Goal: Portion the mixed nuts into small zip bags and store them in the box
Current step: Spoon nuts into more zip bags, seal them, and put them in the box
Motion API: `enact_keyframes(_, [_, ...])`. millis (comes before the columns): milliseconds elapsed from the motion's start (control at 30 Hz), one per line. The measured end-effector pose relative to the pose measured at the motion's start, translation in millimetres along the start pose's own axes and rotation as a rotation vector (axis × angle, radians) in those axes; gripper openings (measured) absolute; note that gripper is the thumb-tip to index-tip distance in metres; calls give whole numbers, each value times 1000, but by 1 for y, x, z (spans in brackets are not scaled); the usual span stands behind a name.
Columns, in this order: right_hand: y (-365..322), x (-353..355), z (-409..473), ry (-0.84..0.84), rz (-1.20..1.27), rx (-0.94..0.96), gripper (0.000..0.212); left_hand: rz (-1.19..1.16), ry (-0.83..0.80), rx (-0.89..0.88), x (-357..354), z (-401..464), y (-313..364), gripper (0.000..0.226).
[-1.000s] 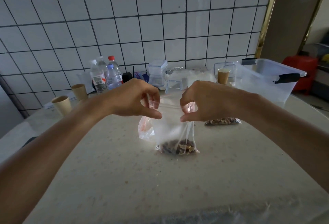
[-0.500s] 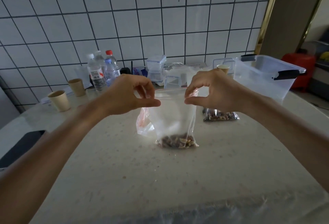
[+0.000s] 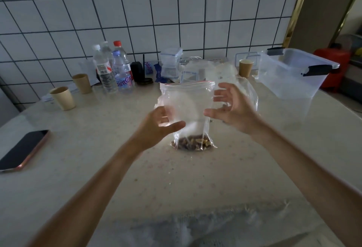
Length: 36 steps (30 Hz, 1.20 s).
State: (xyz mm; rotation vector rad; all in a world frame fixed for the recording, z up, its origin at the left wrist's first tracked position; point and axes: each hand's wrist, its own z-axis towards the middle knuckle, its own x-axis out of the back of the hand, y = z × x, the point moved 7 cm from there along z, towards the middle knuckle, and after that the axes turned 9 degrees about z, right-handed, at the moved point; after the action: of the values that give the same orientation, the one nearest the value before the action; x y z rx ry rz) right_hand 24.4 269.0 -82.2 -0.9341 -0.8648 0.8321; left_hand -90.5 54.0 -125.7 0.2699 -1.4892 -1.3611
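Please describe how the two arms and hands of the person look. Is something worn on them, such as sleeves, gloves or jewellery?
Both forearms are bare as far as the picture shows: no sleeves reach into view. The left hand and the right hand wear no gloves. No ring, watch or bracelet shows on the fingers or wrists. The arms are slim, and the nails look short and unpainted.

Three paper cups (image 3: 62, 98), four bottles (image 3: 105, 70), one phone (image 3: 23, 149).

The pinch on the zip bag's (image 3: 186, 107) top edge is released; the left hand (image 3: 162, 123) and right hand (image 3: 233, 107) are now lowered to its sides, fingers spread. A phone (image 3: 22, 149) is now fully revealed at left.
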Motion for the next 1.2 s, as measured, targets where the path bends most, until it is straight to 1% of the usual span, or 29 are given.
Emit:
enact_keyframes(33, [14,-5,-1,-12,36,-68,114,-26,27,17,-5,1,-3,39])
enact_keyframes(67, [26,-10,-4,-23,57,-126,113,-63,55,39,-9,1,-6,25])
enact_keyframes(100, [37,-15,-7,-33,82,-174,109,-108,77,60,-11,1,-8,21])
enact_keyframes(133, [47,-19,-10,-39,111,-216,100,-159,87,83,-14,0,-9,21])
enact_keyframes(200, [58,-27,-17,-45,166,-271,70,-279,83,122,-19,-2,-6,22])
enact_keyframes(267, [61,-34,-23,-49,211,-280,41,-367,71,140,-24,-4,0,24])
enact_keyframes(367, [59,-35,-28,0,270,-275,11,-430,59,122,-30,-2,9,27])
enact_keyframes(400, [58,-32,-29,22,292,-274,12,-445,53,107,-32,-1,11,28])
enact_keyframes(433, [57,-27,-30,46,327,-277,18,-446,47,90,-33,0,13,29])
enact_keyframes(500, [56,-11,-31,120,410,-293,22,-383,50,39,-36,0,14,25])
enact_keyframes(600, [61,26,-29,253,431,-291,23,-121,95,-96,-38,-4,14,14])
enact_keyframes(667, [67,52,-26,327,388,-281,22,107,69,-199,-45,-11,12,10])
enact_keyframes(733, [74,74,-20,377,323,-264,22,289,14,-234,-56,-20,4,10])
enact_keyframes(800, [86,89,-12,415,225,-274,22,370,-2,-243,-61,-27,-6,11])
enact_keyframes(933, [114,106,4,487,80,-333,24,429,-22,-285,-63,-32,-7,18])
enact_keyframes(1067, [130,113,14,498,-35,-325,24,409,-44,-276,-63,-32,-10,37])
enact_keyframes(1100, [132,115,15,497,-60,-309,23,389,-47,-266,-63,-31,-13,36])
enact_keyframes(1167, [131,121,17,498,-152,-267,11,317,-47,-242,-63,-29,-21,32])
enact_keyframes(1200, [127,124,17,492,-233,-236,15,268,-42,-226,-62,-28,-26,30])
